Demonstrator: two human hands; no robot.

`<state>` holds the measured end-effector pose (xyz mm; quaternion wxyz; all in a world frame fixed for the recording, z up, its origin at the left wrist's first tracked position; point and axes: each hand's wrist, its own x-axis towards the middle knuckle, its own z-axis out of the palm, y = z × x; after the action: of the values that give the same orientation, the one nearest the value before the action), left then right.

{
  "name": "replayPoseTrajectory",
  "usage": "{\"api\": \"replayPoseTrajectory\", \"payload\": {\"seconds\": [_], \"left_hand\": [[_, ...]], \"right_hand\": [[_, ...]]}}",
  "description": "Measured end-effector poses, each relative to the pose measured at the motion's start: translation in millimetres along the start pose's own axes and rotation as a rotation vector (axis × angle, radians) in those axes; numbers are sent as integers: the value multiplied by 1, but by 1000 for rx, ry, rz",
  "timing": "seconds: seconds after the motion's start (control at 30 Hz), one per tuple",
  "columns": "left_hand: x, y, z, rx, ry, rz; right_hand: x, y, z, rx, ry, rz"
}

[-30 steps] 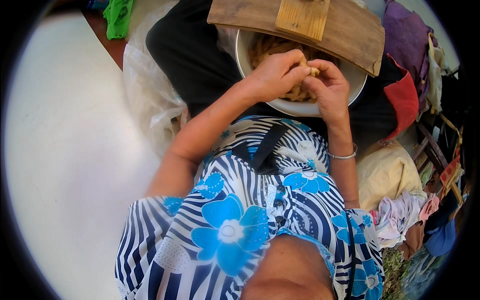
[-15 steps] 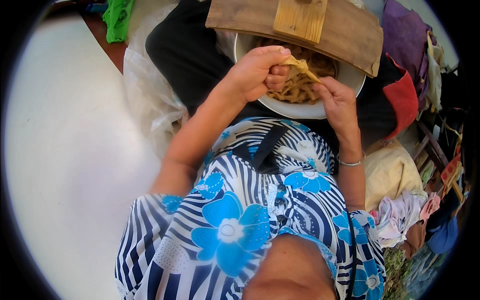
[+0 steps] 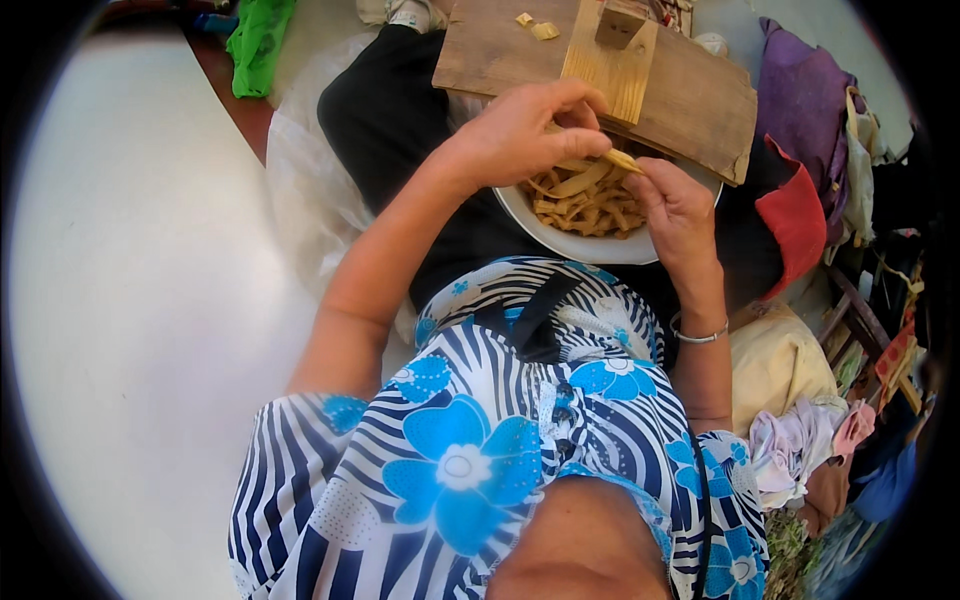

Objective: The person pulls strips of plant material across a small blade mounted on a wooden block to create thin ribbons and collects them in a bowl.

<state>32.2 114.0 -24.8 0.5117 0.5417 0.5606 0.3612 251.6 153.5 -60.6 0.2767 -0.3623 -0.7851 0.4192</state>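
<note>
Over a white basin (image 3: 530, 232) my two hands hold one yellowish strip (image 3: 625, 161) stretched between them. My left hand (image 3: 530, 130) pinches its upper left end between thumb and fingers. On the other end, my right hand (image 3: 678, 205) has its thumb and fingertips closed. Many tan-yellow strips (image 3: 590, 212) lie heaped in the basin below; they look like some cut, limp food, but the exact kind cannot be told. A brown wooden board (image 3: 700, 105) covers the far part of the basin, and my left fingers pass just in front of its near edge.
A paler wooden piece with an upright block (image 3: 620, 25) sits on the board, beside small yellow bits (image 3: 543, 31). Clear plastic sheeting (image 3: 315, 180) and a green bag (image 3: 260, 45) lie to the left. Red cloth (image 3: 792, 215), purple cloth (image 3: 805, 95) and a cream sack (image 3: 780, 360) are on the right.
My left hand has loosened from a fist to a looser pinch with raised fingers. The strip looks straighter between the hands. Board and basin sit slightly lower in view.
</note>
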Motion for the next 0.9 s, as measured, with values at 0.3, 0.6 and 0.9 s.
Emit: {"api": "replayPoseTrajectory", "payload": {"seconds": [0.3, 0.6, 0.9], "left_hand": [[18, -17, -7, -247, 93, -65], [31, -22, -20, -135, 241, 94], [47, -43, -19, 151, 335, 277]], "right_hand": [[38, -18, 7, 210, 102, 128], [64, -17, 16, 280, 95, 193], [73, 8, 24, 9, 100, 29]]}}
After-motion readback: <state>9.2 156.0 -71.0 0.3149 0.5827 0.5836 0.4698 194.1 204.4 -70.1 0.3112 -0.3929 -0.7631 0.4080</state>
